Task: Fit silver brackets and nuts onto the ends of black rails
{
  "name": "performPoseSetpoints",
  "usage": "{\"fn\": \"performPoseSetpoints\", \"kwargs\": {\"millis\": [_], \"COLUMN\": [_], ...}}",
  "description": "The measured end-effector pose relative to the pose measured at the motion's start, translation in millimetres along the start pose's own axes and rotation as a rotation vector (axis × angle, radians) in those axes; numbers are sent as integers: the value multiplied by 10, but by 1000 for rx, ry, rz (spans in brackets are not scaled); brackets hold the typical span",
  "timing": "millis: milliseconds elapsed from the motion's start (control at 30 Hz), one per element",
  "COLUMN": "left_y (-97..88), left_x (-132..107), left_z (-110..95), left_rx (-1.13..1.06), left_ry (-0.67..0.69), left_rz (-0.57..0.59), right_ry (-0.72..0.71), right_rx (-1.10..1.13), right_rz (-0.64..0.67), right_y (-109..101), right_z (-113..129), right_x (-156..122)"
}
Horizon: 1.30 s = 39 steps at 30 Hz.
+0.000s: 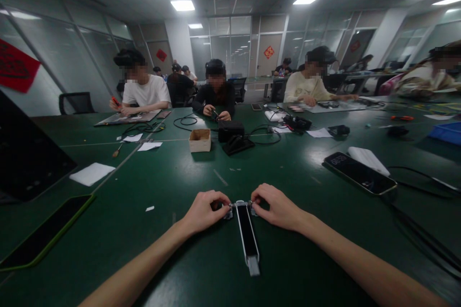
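Note:
On the green table lies a long, narrow device (pixel 247 232) with a black face, a pale rim and a light tab at its near end; I cannot tell its exact kind. At its far end, small silvery metal parts stick out to both sides. My left hand (pixel 205 210) is closed in a pinch on the small metal part (pixel 228 212) at the left. Thumb and forefinger of my right hand (pixel 275 205) pinch the matching part at the right, mostly hidden by the fingers.
A phone (pixel 360 172) and a white block (pixel 368 160) with cables lie to the right. At left are a green-edged phone (pixel 46 230), a white paper (pixel 92 173) and a dark screen (pixel 29 148). A small box (pixel 200 140) stands ahead; several people sit across the table.

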<state>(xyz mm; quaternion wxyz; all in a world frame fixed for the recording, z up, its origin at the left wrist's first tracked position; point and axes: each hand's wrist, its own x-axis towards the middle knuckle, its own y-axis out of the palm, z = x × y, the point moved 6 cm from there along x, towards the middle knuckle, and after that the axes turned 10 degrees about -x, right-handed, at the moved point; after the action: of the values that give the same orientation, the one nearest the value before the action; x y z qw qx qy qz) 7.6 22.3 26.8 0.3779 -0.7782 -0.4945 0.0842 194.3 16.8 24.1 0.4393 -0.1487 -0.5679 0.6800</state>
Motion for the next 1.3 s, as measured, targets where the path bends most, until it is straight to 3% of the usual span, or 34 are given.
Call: {"fn": "performPoseSetpoints", "kwargs": {"millis": [300,400,567,733,833,1033,1300], "left_y": [22,39,64,58,56,57,73], "left_x": [-10,-17,-30,-36,-34,-27,-28], "left_z": [-18,-13,20,47,38,13,48], "left_rx": [59,90,94,95,92,83,100], "left_ry": [108,137,143,120,109,89,69], "left_rz": [-11,-1,16,8,10,28,40], "right_ry": [-30,-65,19,123,140,127,42], "right_rx": [19,-33,-178,-203,-168,-93,54], "right_rz": [34,27,-63,101,131,130,83], "right_y": [2,-115,-392,-352,-293,-222,-157], "right_z": [-5,-78,-387,-601,-634,-544,-83], "right_x": [-6,-8,-34,-91,-109,-81,-26]}}
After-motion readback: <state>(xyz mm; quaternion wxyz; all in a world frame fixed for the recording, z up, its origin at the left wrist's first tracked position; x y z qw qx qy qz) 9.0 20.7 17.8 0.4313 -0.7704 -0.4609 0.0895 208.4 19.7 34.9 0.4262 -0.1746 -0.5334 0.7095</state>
